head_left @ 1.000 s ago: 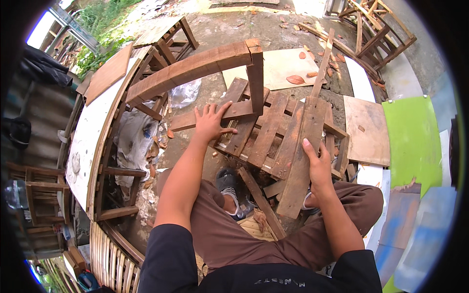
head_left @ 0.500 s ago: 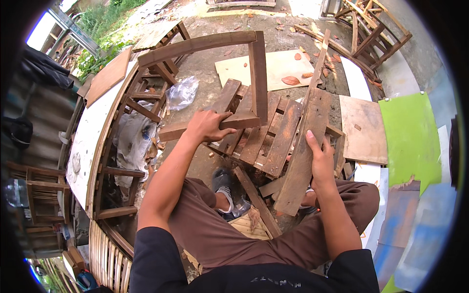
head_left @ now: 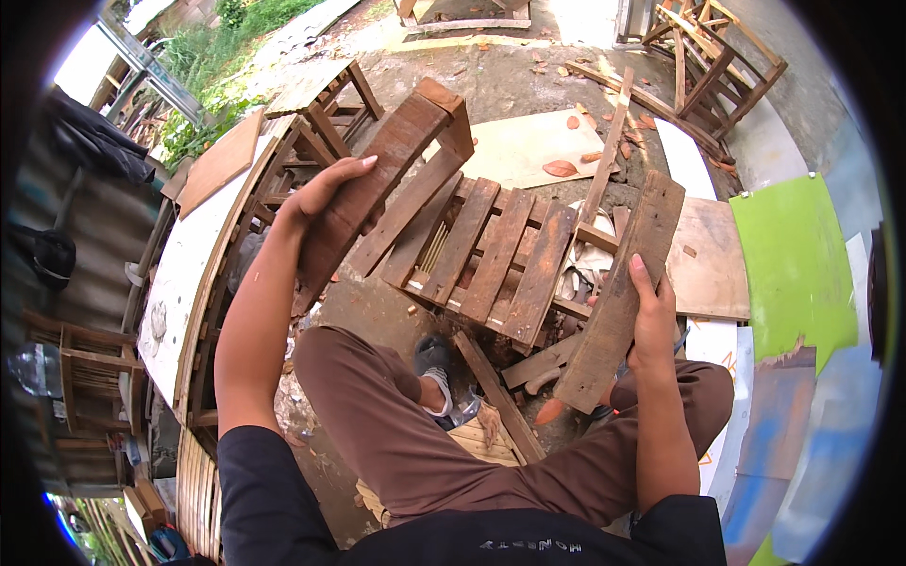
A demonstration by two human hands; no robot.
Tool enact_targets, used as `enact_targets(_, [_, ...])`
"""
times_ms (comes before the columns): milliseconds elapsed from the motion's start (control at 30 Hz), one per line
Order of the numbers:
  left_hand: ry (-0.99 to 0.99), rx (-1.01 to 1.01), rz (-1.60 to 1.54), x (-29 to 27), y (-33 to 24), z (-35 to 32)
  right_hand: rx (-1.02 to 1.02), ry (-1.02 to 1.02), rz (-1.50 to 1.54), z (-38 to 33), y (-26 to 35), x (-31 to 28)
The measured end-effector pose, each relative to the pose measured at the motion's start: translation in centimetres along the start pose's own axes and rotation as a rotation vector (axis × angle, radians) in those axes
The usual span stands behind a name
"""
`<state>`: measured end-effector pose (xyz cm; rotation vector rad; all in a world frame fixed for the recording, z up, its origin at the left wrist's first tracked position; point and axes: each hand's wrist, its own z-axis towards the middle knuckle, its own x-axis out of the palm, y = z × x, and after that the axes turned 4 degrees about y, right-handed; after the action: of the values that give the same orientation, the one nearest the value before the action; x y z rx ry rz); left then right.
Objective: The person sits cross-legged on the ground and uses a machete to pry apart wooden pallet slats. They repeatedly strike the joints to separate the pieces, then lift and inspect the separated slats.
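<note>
Weathered brown slatted wooden frame (head_left: 491,255) sits tilted above the knees, mid-dismantling. Left hand (head_left: 326,193) clamps its raised end rail; right hand (head_left: 651,316) grips a loose grey plank (head_left: 623,292), seemingly detached. Next needs steady bracing.

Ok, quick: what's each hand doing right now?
Left hand: closed on the frame's wooden rail.
Right hand: closed on the frame's weathered side plank.
</note>
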<state>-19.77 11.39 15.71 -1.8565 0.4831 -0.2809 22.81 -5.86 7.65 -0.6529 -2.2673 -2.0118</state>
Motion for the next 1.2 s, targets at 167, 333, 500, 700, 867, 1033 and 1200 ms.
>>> enact_targets(167, [0.071, -0.291, 0.023, -1.0, -2.8, -0.1, 0.039, 0.003, -0.024, 0.1, -0.5, -0.3])
enact_targets(333, [0.024, -0.176, 0.941, -0.4, -7.5, 4.3, 0.051, -0.009, -0.002, 0.9, -1.4, 0.1])
enact_targets(500, [-0.276, 0.281, 1.287, 2.7, -4.2, 2.2, 0.057, 0.025, -0.056, 1.0, -1.4, 1.1])
enact_targets(700, [-0.067, 0.350, 1.162, 2.2, -4.2, 1.6, 0.064, 0.220, -0.192, 0.3, -1.8, 2.4])
enact_targets(867, [-0.019, 0.417, 1.169, 2.5, -5.4, 2.5, -0.050, 0.329, -0.292, 0.2, -2.4, 3.5])
enact_targets(1033, [-0.023, 0.279, 1.221, 2.9, -5.9, 2.4, -0.154, 0.458, -0.371, -0.2, -1.4, 4.1])
enact_targets(1200, [-0.033, 0.359, 1.107, 1.8, -5.2, 2.1, -0.230, 0.702, -0.344, 0.0, 0.8, 6.9])
